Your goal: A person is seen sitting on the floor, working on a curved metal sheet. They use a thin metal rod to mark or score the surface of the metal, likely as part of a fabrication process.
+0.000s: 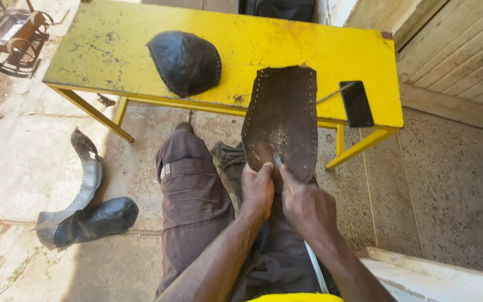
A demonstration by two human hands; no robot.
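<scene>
Brown, stitched-edge leather piece is standing upright at the centre of the frame, its lower end gripped by the left hand; the right hand is closing around a thin metal blade pressed against that lower edge; both hands are resting over the lap; above them, the leather is leaning on the yellow bench; a black domed piece is lying upper centre-left, a dark phone at right; black rubber strips are lying on the floor, lower left.

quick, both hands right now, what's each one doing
Left hand: closed on the lower edge of the dark leather piece.
Right hand: closed on a thin metal tool against the leather.
</scene>
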